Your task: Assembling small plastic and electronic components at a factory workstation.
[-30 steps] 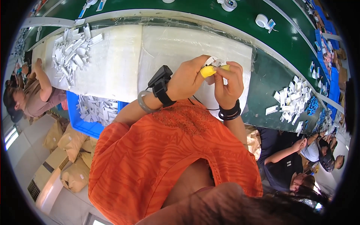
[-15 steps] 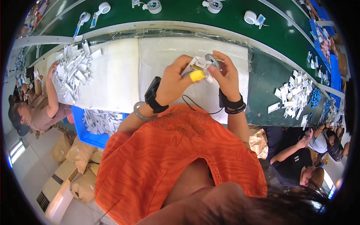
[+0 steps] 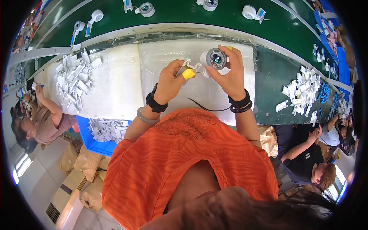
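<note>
Since the earlier frame, the left hand (image 3: pixel 171 81) and right hand (image 3: pixel 232 77) have drawn farther apart, and the round grey-and-white device (image 3: pixel 215 59) has its dark face in view. The right hand grips this device at upper centre of the frame; the left hand pinches a white piece (image 3: pixel 186 64) just beside it, above the white-covered surface (image 3: pixel 119 76). White parts (image 3: pixel 73 81) lie piled at upper left.
</note>
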`<state>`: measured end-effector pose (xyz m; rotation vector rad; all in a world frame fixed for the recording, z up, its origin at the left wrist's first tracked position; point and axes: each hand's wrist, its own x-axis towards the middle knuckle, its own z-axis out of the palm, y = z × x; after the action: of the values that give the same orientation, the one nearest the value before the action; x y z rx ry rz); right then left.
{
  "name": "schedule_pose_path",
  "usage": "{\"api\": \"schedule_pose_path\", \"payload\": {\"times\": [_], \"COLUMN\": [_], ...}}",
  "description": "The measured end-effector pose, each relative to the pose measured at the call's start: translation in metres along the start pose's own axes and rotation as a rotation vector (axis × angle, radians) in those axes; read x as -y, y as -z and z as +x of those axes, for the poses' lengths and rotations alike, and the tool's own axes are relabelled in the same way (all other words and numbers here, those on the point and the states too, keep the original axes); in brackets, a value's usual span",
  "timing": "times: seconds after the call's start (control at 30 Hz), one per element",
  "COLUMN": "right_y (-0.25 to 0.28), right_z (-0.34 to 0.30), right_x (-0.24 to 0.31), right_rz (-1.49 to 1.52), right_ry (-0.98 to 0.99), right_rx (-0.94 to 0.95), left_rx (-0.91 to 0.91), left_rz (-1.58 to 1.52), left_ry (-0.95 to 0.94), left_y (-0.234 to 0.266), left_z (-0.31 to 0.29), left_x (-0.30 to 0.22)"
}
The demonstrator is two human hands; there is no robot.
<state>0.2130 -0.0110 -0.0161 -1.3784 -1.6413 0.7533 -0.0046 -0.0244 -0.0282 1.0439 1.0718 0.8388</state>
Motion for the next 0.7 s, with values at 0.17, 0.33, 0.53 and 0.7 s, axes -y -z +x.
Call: {"api": "schedule_pose_path", "payload": {"times": [0.17,0.33,0.53,0.7], "right_y": [-0.005,-0.013,-0.028,-0.045], "right_z": [0.008,0.019,0.041,0.077], "right_x": [0.002,0.003,0.003,-0.004], "right_rz": [-0.002,0.013,0.000,-0.028], "right_ry": [0.001,0.003,0.013,0.090], "right_rx": [0.011,0.032,0.075,0.137], "left_rx": [-0.017,-0.009,-0.007,-0.029], "left_rz": [-0.044,-0.010,0.001,0.062], "left_ry": [0.020,-0.027,0.048,0.012], "left_y": [0.004,0.018,0.042,0.071], "left_z": [0.007,0.016,0.031,0.055], "left_x": [-0.005,0.002,0.001,0.003]}}
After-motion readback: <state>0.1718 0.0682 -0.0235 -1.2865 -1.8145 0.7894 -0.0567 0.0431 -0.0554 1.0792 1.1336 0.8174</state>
